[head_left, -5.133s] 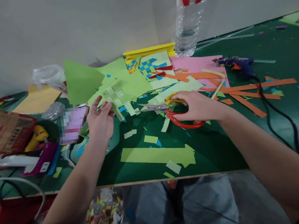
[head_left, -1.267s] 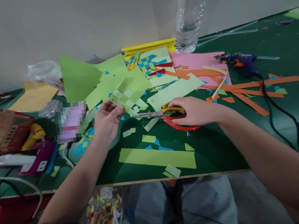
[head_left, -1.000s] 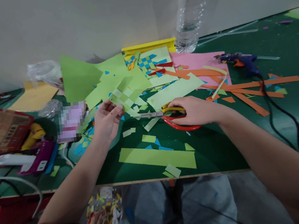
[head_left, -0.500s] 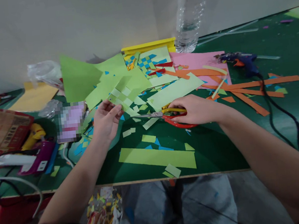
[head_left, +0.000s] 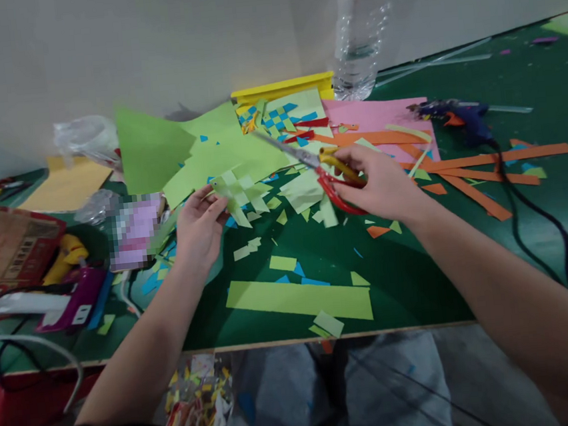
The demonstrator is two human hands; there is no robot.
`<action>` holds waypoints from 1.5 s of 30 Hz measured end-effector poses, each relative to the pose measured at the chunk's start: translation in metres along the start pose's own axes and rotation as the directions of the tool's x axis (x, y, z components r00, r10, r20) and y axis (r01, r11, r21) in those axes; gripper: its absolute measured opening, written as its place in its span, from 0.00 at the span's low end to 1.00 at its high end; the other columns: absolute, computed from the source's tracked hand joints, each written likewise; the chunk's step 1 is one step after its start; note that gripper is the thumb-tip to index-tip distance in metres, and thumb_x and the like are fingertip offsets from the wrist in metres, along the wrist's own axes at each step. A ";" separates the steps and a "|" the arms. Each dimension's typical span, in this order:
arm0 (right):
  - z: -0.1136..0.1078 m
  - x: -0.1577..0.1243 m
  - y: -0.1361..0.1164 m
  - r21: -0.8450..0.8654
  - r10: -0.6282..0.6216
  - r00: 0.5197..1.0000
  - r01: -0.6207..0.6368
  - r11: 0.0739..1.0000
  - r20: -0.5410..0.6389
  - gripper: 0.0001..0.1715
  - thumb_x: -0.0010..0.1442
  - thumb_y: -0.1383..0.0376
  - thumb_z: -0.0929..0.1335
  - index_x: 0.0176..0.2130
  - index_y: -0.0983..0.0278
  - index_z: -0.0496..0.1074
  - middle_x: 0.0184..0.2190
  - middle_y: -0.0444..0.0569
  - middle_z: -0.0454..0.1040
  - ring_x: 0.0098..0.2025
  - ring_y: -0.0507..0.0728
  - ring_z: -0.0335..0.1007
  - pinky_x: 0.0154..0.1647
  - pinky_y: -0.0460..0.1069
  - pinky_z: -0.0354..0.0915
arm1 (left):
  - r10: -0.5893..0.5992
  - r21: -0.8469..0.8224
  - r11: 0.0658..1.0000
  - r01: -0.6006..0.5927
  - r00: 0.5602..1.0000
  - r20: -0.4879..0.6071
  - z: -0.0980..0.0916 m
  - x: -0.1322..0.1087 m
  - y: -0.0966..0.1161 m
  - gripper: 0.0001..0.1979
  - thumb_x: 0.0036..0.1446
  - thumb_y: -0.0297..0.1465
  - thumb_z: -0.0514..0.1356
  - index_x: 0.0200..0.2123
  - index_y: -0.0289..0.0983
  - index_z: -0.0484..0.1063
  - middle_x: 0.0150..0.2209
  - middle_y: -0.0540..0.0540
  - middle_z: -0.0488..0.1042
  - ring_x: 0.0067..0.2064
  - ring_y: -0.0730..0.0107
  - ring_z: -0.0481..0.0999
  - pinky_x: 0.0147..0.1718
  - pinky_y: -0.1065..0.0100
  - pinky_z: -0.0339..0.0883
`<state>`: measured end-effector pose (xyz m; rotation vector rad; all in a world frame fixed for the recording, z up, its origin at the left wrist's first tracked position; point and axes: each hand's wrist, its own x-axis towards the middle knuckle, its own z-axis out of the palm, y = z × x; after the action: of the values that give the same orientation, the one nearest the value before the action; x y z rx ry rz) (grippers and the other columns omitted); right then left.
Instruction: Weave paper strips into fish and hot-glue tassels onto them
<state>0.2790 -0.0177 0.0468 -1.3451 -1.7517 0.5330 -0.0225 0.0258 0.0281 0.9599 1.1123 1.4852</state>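
Note:
My left hand pinches a small woven piece of light green paper strips and holds it just above the green table. My right hand grips the scissors, which have a yellow and a red handle. Their blades are lifted off the table and point up and to the left, to the right of the woven piece. Loose green offcuts lie under both hands.
A long green strip lies near the front edge. Green sheets, pink paper and orange strips lie behind. A blue glue gun with a black cord is at right, a water bottle at back. A box and gadgets crowd the left.
My right hand has lifted the scissors off the table and swung the blades up and back. The woven piece has come free of the large green sheet, and fresh offcuts have dropped.

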 end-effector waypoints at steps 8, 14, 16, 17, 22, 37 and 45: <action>0.000 0.009 0.018 0.222 0.102 0.934 -0.025 0.975 -0.342 0.18 0.59 0.52 0.70 0.46 0.57 0.69 0.43 0.51 0.77 0.46 0.62 0.75 0.48 0.61 0.72 | -0.001 0.070 0.998 0.000 1.000 0.007 0.002 -0.003 0.002 0.19 0.42 0.23 0.71 0.40 0.36 0.75 0.30 0.50 0.75 0.32 0.76 0.75 0.33 0.76 0.71; -0.004 0.011 0.015 0.331 0.143 0.907 -0.005 0.944 -0.395 0.16 0.58 0.58 0.71 0.45 0.61 0.70 0.44 0.50 0.77 0.45 0.59 0.75 0.49 0.59 0.72 | -0.021 0.098 0.995 0.021 1.000 -0.004 0.002 -0.003 0.002 0.19 0.42 0.24 0.72 0.40 0.37 0.75 0.31 0.49 0.77 0.33 0.74 0.77 0.34 0.75 0.73; -0.004 0.011 0.012 0.381 0.184 0.902 -0.024 0.924 -0.390 0.13 0.58 0.60 0.70 0.44 0.61 0.70 0.42 0.50 0.77 0.43 0.58 0.75 0.46 0.58 0.73 | -0.021 0.108 0.994 0.020 1.000 0.008 0.002 -0.003 0.002 0.19 0.43 0.25 0.72 0.40 0.37 0.75 0.31 0.49 0.77 0.32 0.74 0.77 0.33 0.75 0.74; -0.005 0.011 0.010 0.416 0.220 0.898 -0.046 0.908 -0.380 0.12 0.59 0.60 0.70 0.43 0.61 0.70 0.40 0.49 0.77 0.41 0.57 0.75 0.43 0.57 0.73 | -0.021 0.107 0.994 0.019 1.000 0.017 0.002 -0.003 0.002 0.19 0.43 0.25 0.73 0.40 0.37 0.75 0.31 0.49 0.77 0.32 0.74 0.77 0.33 0.76 0.74; -0.009 0.011 0.005 0.602 0.405 0.869 -0.168 0.781 -0.284 0.13 0.58 0.53 0.70 0.33 0.59 0.70 0.31 0.45 0.71 0.27 0.53 0.66 0.23 0.50 0.63 | -0.033 0.083 0.996 0.030 0.999 0.036 0.002 -0.003 0.002 0.19 0.42 0.24 0.73 0.39 0.36 0.76 0.31 0.49 0.76 0.31 0.75 0.76 0.31 0.76 0.73; -0.012 0.016 0.002 0.909 0.443 0.848 0.102 0.404 -0.292 0.18 0.50 0.50 0.73 0.31 0.59 0.69 0.35 0.45 0.67 0.31 0.49 0.61 0.21 0.45 0.58 | -0.040 0.085 0.996 0.036 0.998 0.052 0.002 -0.005 0.002 0.17 0.43 0.23 0.73 0.39 0.36 0.77 0.31 0.49 0.75 0.32 0.76 0.75 0.33 0.76 0.71; -0.010 0.015 0.013 0.731 0.400 0.868 -0.065 0.680 -0.295 0.18 0.54 0.46 0.68 0.33 0.56 0.64 0.34 0.46 0.68 0.33 0.55 0.65 0.24 0.50 0.61 | -0.045 0.115 0.992 0.044 0.999 0.002 0.002 -0.003 0.002 0.17 0.46 0.24 0.71 0.41 0.37 0.76 0.32 0.50 0.75 0.32 0.76 0.75 0.34 0.76 0.70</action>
<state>0.2941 -0.0008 0.0480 -1.0155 -0.8402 0.8670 -0.0207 0.0226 0.0300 1.0106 1.2189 1.3943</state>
